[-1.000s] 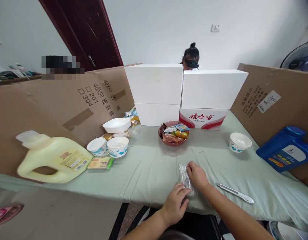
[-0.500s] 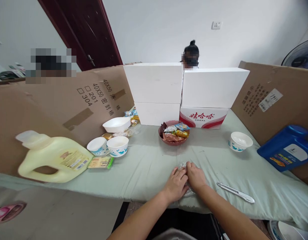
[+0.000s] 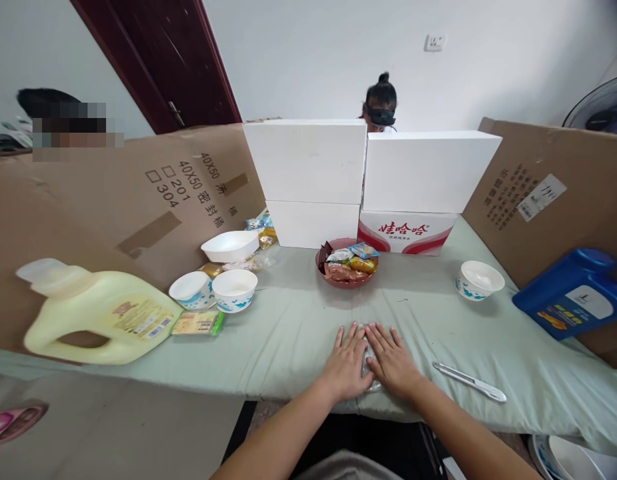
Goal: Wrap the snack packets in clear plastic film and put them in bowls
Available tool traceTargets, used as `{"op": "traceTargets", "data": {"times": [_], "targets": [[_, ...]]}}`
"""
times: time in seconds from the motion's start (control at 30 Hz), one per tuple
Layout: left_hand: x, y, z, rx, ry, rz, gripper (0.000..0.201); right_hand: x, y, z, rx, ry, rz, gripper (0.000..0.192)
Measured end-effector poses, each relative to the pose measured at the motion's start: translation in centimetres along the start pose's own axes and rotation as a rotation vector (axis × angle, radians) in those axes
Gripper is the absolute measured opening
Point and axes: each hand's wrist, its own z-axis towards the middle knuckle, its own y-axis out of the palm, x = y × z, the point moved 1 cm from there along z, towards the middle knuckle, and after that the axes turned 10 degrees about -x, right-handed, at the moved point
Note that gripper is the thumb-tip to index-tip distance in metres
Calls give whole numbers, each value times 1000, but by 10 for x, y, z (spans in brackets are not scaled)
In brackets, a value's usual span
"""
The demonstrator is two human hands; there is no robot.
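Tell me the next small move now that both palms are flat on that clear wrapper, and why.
Probably slide the right hand aside toward the knife while the left hand pins the clear wrapper. Both hands lie flat, side by side, on the wrapper near the table's front edge, fingers spread, gripping nothing. The knife lies untouched on the cloth just right of the right hand.

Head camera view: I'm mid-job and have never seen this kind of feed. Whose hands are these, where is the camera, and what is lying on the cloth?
No machine here: the camera sits on a person's head, looking forward and down. The left hand and right hand lie flat, fingers spread, pressing a clear plastic packet onto the green cloth; neither closes around it. Right of them lies a knife. Farther back stand a red bowl of snacks, white bowls, a yellow jug and a blue jug. Another person sits behind the white boxes.
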Motion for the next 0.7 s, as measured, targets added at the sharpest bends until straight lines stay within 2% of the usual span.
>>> {"op": "traceTargets", "data": {"times": [0.1,0.2,0.27,0.33,0.4,0.53,0.7], "targets": [[-2,-1,0,-27,-20,-6,72,2,6,-2,-76,74,18,63],[-7,-7,-1,-77,24,-21,83,3,-2,-17,-21,59,17,66],[-12,-13,-2,-52,73,-31,69,-1,-9,-34,52,-24,38,62],[-14,-19,-1,40,131,-37,44,-10,-14,-53,78,-118,89,53],[-15,-21,3,123,204,-44,30,-21,-15,-67,76,-158,141,42],[-15,-12,14,116,307,-50,19,-37,-10,-76,134,-138,199,31],[-18,-3,18,66,315,-57,23,-42,-9,-76,189,-150,210,32]]}}
